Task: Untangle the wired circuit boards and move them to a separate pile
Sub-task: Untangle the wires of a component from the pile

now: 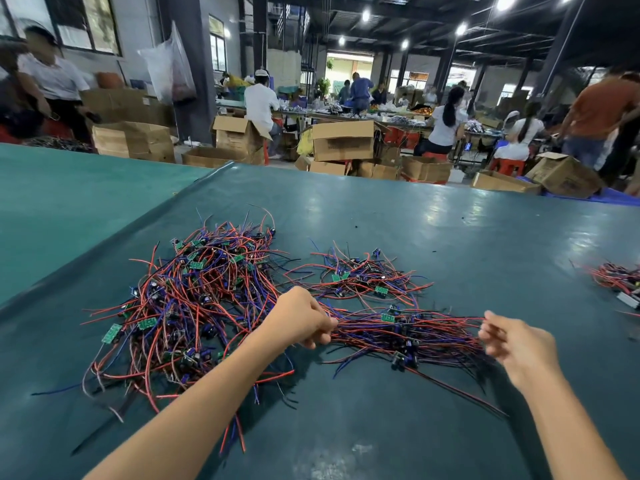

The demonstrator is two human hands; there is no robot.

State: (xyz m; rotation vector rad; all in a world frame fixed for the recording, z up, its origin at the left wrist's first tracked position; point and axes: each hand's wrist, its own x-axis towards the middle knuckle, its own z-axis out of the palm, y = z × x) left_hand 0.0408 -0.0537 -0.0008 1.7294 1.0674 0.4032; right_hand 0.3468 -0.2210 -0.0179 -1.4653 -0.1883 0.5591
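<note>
Step in hand: combing out a bundle [408,336] of wired circuit boards lying just right of the tangled pile [194,299]. Left hand [301,322] is gripping the bundle's near end in a fist; right hand [516,341] is pinching the far wire tips, fingers loosely curled. Smaller sorted pile [360,277] is sitting behind the bundle. Next move likely needs a steady pull free, then laying it there. Cardboard boxes [343,140] are standing far beyond the pile; contents unseen.

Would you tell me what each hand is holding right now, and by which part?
The left hand grips the straightened wire bundle at its left end; the right hand pinches the wire tips at its right end.
</note>
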